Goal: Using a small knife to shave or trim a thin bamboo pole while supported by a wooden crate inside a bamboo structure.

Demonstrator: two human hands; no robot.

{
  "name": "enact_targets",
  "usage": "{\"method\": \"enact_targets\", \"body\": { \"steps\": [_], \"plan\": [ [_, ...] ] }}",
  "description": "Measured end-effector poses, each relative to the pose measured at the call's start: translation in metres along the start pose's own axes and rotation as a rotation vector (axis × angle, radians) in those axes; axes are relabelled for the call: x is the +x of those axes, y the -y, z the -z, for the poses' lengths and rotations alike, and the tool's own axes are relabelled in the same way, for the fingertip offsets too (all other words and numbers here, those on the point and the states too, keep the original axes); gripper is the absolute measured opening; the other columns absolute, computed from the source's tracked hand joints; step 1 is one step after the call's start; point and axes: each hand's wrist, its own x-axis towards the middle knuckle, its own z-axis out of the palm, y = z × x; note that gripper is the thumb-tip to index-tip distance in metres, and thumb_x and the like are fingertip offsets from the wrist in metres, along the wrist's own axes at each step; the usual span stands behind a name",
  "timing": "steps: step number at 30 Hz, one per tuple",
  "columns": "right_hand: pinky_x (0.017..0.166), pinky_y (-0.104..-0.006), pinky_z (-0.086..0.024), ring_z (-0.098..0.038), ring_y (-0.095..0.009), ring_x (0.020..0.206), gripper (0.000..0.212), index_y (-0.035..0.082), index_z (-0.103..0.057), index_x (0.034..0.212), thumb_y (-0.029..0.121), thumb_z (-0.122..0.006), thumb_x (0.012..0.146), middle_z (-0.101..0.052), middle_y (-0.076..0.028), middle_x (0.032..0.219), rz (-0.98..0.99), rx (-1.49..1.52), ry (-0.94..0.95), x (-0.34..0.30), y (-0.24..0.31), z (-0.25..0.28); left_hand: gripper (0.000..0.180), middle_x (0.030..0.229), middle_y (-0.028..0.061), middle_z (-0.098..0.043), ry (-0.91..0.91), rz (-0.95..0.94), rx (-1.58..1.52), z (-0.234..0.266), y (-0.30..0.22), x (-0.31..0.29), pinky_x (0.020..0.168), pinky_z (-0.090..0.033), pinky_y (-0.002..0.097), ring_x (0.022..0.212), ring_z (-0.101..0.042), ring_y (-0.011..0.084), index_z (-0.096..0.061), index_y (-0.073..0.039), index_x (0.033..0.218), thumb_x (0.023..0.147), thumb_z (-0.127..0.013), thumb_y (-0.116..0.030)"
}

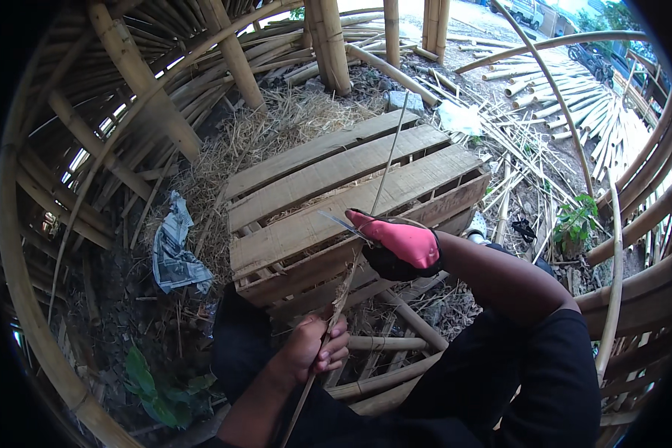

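My bare left hand point(315, 348) is closed around a long thin bamboo strip point(390, 160), which slants up and away across the picture. Frayed, pale fibres stick out of the strip just above that fist. Farther up, my right hand point(399, 248), in a pink and black glove, is closed on a knife, whose thin metal blade point(337, 221) points left and lies against the strip. The knife's handle is hidden inside the glove. Both hands are over the near edge of a slatted wooden crate point(317, 179).
Shavings point(276, 127) heap behind the crate. Crumpled newspaper point(178, 246) lies left of it. Bamboo poles point(327, 48) stand at the back, and cut bamboo lengths point(601, 112) cover the ground at far right. Curved bamboo point(33, 299) frames the left side. A leafy plant point(575, 220) grows at right.
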Motion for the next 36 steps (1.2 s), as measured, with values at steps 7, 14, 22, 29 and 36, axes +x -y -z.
{"method": "enact_targets", "body": {
  "steps": [7,14,22,29,36],
  "plan": [
    [0.038,-0.0227,-0.030,-0.039,-0.010,0.038,0.068,0.016,-0.048,0.057,0.076,-0.036,0.085,-0.041,0.003,0.049,-0.188,0.120,0.443,0.012,0.002,0.032,0.025,0.044,-0.0015,-0.032,0.127,0.070,-0.088,-0.003,-0.001,-0.004,0.033,-0.025,0.0229,0.033,-0.032,0.0096,-0.041,-0.011,0.074,0.094,-0.028,-0.018],
    [0.055,-0.0357,-0.046,-0.058,-0.024,0.056,0.052,0.008,-0.036,0.135,0.047,-0.035,0.099,-0.057,-0.006,0.062,0.559,-1.146,-0.402,-0.010,0.013,0.011,0.025,0.044,-0.0016,-0.033,-0.031,-0.118,0.067,-0.005,-0.004,-0.004,0.034,-0.025,0.0226,0.032,-0.030,0.0091,-0.041,-0.011,0.075,0.094,-0.027,-0.017],
    [0.054,-0.0491,-0.048,-0.062,-0.036,0.059,0.045,0.030,-0.035,0.144,0.036,-0.036,0.099,-0.063,-0.018,0.070,0.619,-1.660,-0.827,-0.010,-0.004,-0.019,0.021,0.047,-0.0017,-0.034,-0.107,-0.051,0.047,0.000,0.003,0.005,0.034,-0.026,0.0236,0.034,-0.032,0.0094,-0.041,-0.012,0.078,0.092,-0.028,-0.019],
    [0.053,-0.0484,-0.048,-0.064,-0.036,0.061,0.042,0.035,-0.039,0.140,0.038,-0.038,0.097,-0.063,-0.018,0.070,0.671,-1.680,-0.757,-0.007,-0.019,-0.024,0.022,0.047,-0.0018,-0.033,-0.132,-0.056,0.071,-0.003,0.005,0.006,0.034,-0.026,0.0232,0.034,-0.033,0.0096,-0.041,-0.012,0.078,0.094,-0.028,-0.019],
    [0.055,-0.0491,-0.048,-0.063,-0.037,0.062,0.052,0.020,-0.028,0.146,0.032,-0.039,0.096,-0.063,-0.020,0.072,0.485,-1.616,-0.620,-0.006,-0.016,-0.030,0.023,0.047,-0.0016,-0.033,-0.123,-0.021,0.047,0.002,0.007,0.001,0.031,-0.024,0.0237,0.032,-0.032,0.0092,-0.041,-0.012,0.078,0.096,-0.031,-0.021]
  ]
}}
